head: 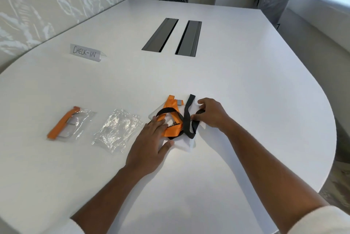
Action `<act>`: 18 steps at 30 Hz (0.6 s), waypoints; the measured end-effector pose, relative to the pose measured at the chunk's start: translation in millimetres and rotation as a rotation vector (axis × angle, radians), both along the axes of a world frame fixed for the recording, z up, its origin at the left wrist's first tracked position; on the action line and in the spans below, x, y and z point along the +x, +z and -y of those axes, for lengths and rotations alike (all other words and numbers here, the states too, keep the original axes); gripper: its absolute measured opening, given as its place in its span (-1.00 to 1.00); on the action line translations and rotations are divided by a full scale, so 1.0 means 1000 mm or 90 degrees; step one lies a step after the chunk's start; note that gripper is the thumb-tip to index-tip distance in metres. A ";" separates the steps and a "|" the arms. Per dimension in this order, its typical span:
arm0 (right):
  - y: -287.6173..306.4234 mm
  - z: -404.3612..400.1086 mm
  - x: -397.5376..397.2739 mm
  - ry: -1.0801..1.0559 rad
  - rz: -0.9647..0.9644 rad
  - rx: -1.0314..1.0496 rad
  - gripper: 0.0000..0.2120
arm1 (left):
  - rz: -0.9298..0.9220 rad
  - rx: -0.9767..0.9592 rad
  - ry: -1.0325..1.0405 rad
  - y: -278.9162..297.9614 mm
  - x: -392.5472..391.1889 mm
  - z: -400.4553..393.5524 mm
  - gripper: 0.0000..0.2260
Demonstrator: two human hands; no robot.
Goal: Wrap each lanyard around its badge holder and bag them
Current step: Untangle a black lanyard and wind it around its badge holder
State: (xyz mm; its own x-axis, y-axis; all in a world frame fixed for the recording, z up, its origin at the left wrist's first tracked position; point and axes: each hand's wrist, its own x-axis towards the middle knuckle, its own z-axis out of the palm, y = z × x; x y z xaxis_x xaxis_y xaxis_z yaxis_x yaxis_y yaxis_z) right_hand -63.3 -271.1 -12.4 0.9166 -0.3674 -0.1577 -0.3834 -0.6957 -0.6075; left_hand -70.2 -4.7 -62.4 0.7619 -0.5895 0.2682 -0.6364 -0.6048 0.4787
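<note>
Writing "CHECK-IN" in hand-drawn capitals stands on a folded paper sign (86,52), well beyond the left hand (151,142). That hand lies flat with straight fingers, pressing an orange lanyard (171,118) onto a clear holder (184,143). The right hand (212,113) pinches a black lanyard (187,118), a flat woven strap crossing the orange one. Left of the left hand lies a crinkled clear bag (118,129), and further left a filled bag (70,124) with orange strap inside. All rest on a smooth white table (246,82).
</note>
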 end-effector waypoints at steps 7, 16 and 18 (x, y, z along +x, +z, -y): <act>0.013 0.004 -0.004 -0.067 0.045 0.144 -0.70 | 0.000 0.002 0.004 0.000 0.000 -0.001 -0.45; 0.054 0.015 -0.020 -0.177 0.279 0.217 -0.88 | 0.001 -0.012 -0.007 0.002 0.000 -0.001 -0.56; 0.066 0.011 -0.022 -0.186 0.353 0.169 -0.87 | -0.005 -0.014 -0.011 0.002 0.001 -0.001 -0.56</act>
State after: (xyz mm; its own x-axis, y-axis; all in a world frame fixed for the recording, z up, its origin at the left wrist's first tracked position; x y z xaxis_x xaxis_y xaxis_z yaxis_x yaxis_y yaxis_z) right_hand -85.7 -282.6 53.2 0.7571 -0.6257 0.1878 -0.1157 -0.4114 -0.9041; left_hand -68.8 -3.9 -60.2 0.7538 -0.5966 0.2755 -0.6431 -0.5834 0.4961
